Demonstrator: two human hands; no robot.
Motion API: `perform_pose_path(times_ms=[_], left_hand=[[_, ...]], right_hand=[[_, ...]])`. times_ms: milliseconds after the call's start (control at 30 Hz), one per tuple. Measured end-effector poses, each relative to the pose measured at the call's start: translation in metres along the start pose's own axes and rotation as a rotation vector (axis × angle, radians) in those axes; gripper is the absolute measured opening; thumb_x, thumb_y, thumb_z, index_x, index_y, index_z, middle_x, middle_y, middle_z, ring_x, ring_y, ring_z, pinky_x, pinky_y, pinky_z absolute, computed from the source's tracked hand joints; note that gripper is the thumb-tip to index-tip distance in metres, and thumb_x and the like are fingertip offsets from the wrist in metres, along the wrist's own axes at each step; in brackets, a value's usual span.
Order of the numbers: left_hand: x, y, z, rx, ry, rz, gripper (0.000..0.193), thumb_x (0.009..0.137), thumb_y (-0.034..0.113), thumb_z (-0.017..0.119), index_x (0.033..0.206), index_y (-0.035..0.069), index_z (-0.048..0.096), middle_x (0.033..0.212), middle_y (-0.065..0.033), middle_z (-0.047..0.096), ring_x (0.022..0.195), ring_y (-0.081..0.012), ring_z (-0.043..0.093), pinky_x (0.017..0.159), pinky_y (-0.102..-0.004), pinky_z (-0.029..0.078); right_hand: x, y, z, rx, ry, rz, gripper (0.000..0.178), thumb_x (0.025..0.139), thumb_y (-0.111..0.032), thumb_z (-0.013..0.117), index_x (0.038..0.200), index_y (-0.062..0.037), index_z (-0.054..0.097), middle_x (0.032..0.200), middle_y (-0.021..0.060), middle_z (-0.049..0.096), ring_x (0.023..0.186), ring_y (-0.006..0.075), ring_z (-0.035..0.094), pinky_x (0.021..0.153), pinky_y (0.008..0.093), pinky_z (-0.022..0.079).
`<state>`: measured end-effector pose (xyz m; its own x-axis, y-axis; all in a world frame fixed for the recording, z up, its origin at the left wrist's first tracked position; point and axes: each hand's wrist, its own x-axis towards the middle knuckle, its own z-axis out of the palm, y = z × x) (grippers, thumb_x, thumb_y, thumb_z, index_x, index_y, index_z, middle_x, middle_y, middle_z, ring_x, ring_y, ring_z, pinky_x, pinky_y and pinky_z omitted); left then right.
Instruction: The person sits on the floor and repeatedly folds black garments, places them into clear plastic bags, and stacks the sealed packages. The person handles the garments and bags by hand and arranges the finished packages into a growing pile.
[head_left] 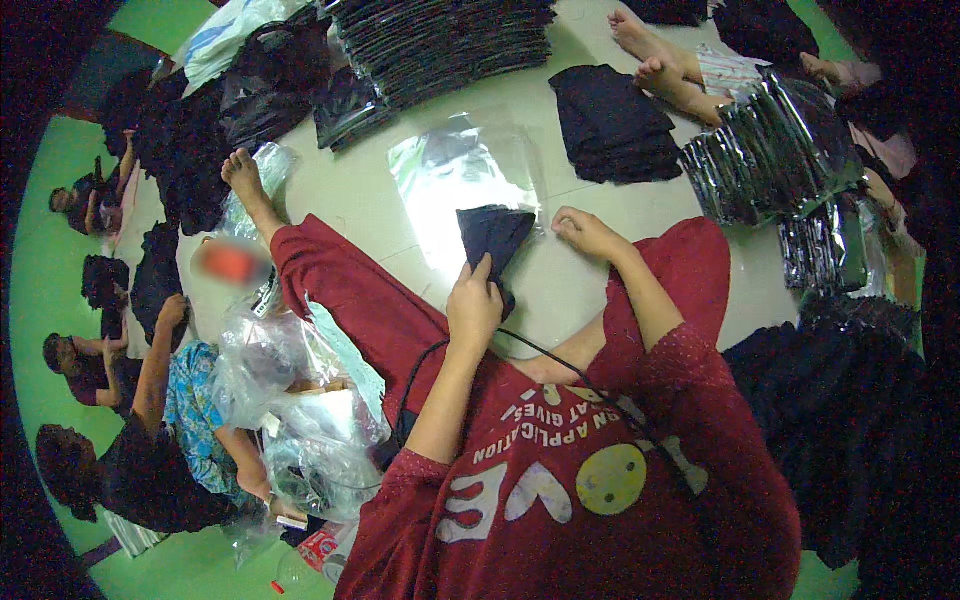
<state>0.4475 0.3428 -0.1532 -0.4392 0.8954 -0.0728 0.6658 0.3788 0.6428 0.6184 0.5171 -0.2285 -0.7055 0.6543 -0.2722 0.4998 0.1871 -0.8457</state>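
Note:
My left hand (476, 305) is closed on a folded black garment (494, 232), its fingers lying over the lower part of the cloth. The garment's wider end rests on the near edge of a stack of clear plastic bags (425, 190), shiny with glare on the floor between my legs. To the right of the bags is my right hand (588, 235), low over the floor with its fingers curled together. Whether something thin is between those fingers cannot be made out.
Ahead lie a large stack of bagged black garments (445, 50) and a pile of folded black garments (615, 125). More bagged pieces (770, 150) stand to the right. Crumpled clear plastic (265, 365) lies at left, beside a seated person (150, 470). A black cord (545, 352) crosses my lap.

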Motion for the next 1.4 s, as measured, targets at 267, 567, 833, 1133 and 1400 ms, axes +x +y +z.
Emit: perform_pose_path(times_ms=[267,567,833,1133,1400], left_hand=[[0.005,-0.001,0.005,0.018,-0.097,-0.038,0.038,0.074,0.003,0.050,0.111,0.004,0.056,0.098,-0.0232,0.056,0.089,-0.0384,0.055,0.079,-0.0413,0.044],[-0.002,-0.002,0.023,-0.084,-0.197,0.016,0.039,0.072,0.000,0.050,0.110,0.002,0.057,0.102,-0.0251,0.055,0.093,-0.0389,0.054,0.083,-0.0413,0.043],[-0.009,0.008,0.029,0.096,-0.157,0.142,0.040,0.072,0.004,0.050,0.112,0.000,0.054,0.102,-0.0230,0.054,0.085,-0.0379,0.057,0.075,-0.0428,0.047],[-0.007,0.018,0.038,0.166,-0.146,0.210,0.045,0.071,0.004,0.051,0.115,0.001,0.051,0.102,-0.0238,0.053,0.082,-0.0392,0.057,0.075,-0.0435,0.048],[-0.001,0.005,0.032,-0.028,-0.167,0.166,0.043,0.072,0.003,0.051,0.114,0.005,0.054,0.099,-0.0244,0.054,0.086,-0.0386,0.056,0.078,-0.0413,0.046]], right_hand=[[-0.004,-0.011,-0.014,0.057,-0.109,0.133,0.040,0.082,-0.026,0.060,0.116,-0.0100,0.045,0.066,0.0052,0.055,0.058,0.0157,0.050,0.057,0.0300,0.042],[0.005,-0.003,-0.011,0.023,-0.086,0.131,0.068,0.076,-0.034,0.067,0.125,0.0009,0.033,0.070,0.0097,0.058,0.061,0.0165,0.054,0.057,0.0299,0.044],[0.013,0.006,-0.011,0.083,-0.041,0.131,0.059,0.079,-0.029,0.066,0.120,0.0015,0.037,0.064,0.0042,0.054,0.057,0.0115,0.049,0.054,0.0262,0.041],[0.016,0.012,-0.010,0.165,-0.047,0.083,0.056,0.078,-0.030,0.066,0.117,0.0015,0.042,0.066,0.0046,0.055,0.058,0.0120,0.049,0.053,0.0271,0.041],[0.017,0.020,-0.011,-0.015,-0.084,0.119,0.046,0.081,-0.031,0.062,0.112,0.0000,0.044,0.066,0.0036,0.054,0.056,0.0121,0.048,0.050,0.0274,0.040]])
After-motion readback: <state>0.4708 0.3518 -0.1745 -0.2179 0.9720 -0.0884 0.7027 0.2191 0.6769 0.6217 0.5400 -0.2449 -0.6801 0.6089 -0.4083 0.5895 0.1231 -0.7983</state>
